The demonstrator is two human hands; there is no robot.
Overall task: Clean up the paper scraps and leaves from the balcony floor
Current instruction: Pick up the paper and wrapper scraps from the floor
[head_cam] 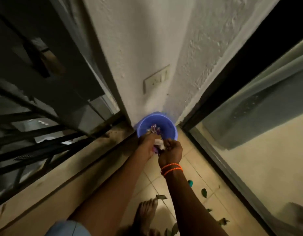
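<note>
Both hands, left hand [148, 143] and right hand [171, 150], hold paper scraps [159, 143] over the blue bucket [166, 124]; next, drop them in, then get the leaves [204, 192]

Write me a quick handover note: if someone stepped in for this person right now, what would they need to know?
Left hand holds a bunch of paper scraps just over the near rim of the blue bucket. Right hand pinches at that bunch.
The bucket stands in the corner against the wall; some scraps already lie inside it.
Done: one load gathered.
Left: drop this load, then pick up the leaves scattered on the tiled floor near the bare foot.
</note>
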